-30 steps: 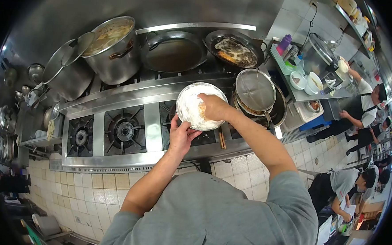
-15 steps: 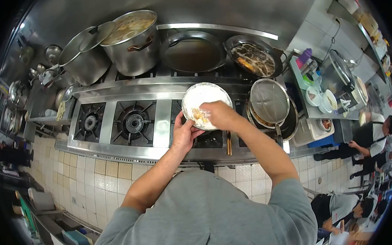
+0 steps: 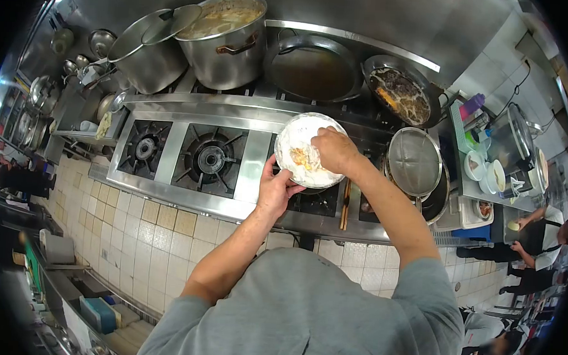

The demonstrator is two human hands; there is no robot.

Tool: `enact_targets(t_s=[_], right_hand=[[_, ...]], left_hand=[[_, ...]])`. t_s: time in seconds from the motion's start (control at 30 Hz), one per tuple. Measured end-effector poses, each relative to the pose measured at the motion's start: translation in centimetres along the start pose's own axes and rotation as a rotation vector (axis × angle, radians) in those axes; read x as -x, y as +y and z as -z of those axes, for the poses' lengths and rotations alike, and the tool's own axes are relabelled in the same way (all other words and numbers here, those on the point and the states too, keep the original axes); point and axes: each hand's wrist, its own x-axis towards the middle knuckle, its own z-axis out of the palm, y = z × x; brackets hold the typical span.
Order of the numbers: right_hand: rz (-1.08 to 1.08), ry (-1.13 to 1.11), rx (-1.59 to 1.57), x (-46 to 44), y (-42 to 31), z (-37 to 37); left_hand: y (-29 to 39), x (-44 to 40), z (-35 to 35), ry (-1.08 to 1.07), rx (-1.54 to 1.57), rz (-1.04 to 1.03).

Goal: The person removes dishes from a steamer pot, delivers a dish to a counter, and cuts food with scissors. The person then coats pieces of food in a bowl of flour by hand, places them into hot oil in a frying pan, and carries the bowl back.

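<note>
My left hand (image 3: 278,189) grips the near left rim of a round bowl (image 3: 293,128) with its thumb over the edge. White powder lines the bowl, and an orange-brown coated piece of food (image 3: 303,158) lies in it. Over the right side of the bowl is my right hand (image 3: 334,149), its fingers curled down at the powder; what they hold, if anything, is hidden. The bowl is held above a stove burner.
Behind stand two big pots (image 3: 223,62), a wide pan of dark liquid (image 3: 315,70) and a wok with frying food (image 3: 400,97). A strainer (image 3: 415,162) lies at the right, chopsticks (image 3: 345,205) near it. Co-workers (image 3: 541,237) stand far right.
The view has shifted, so the stove and pots sit differently in frame. My right hand has moved from the middle of the bowl to its right side, showing more of the coated piece.
</note>
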Motion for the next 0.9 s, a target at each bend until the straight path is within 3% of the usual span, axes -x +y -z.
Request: enact_targets(t_s=[0.1, 0.2, 0.23, 0.3, 0.37, 0.43, 0.5, 0.57, 0.67, 0.7, 0.77, 0.9], right_hand=[[-0.088, 0.007, -0.118, 0.2, 0.2, 0.3], [-0.012, 0.27, -0.113, 0.1, -0.2, 0.1], [0.013, 0.275, -0.116, 0.2, -1.0, 0.1], [0.173, 0.025, -0.032, -0.6, -3.4, -0.4], [0.317, 0.07, -0.258, -0.9, -5.0, -1.1], [0.285, 0.08, -0.387, -1.5, -6.8, 0.2], [0.3, 0.247, -0.513, -2.2, -6.8, -1.4], [0.185, 0.244, -0.595, -2.3, -6.4, -1.2], [0.283, 0.097, -0.362, -1.9, -5.3, -1.5], [0.222, 0.041, -0.378, -1.8, -6.9, -1.1], [0.367, 0.124, -0.296, -2.7, -8.1, -2.0], [0.398, 0.071, -0.26, -3.7, -9.7, -0.5]], left_hand=[[0.8, 0.2, 0.4, -0.014, 0.074, -0.02], [1.1, 0.2, 0.7, -0.004, 0.052, -0.066], [1.0, 0.5, 0.3, 0.01, 0.044, -0.046], [1.1, 0.9, 0.1, 0.045, 0.032, -0.061], [1.0, 1.4, 0.6, 0.016, 0.079, -0.026], [1.0, 1.4, 1.1, -0.009, 0.071, -0.02], [0.8, 1.1, 2.2, -0.017, 0.098, -0.035], [1.1, 1.3, 3.2, -0.021, 0.104, -0.07], [1.5, 2.1, 4.0, 0.103, 0.18, -0.134], [2.4, 3.2, 4.3, 0.06, 0.142, -0.147], [2.8, 3.4, 4.7, 0.132, -0.01, -0.159], [3.0, 3.6, 6.5, 0.133, 0.098, -0.164]])
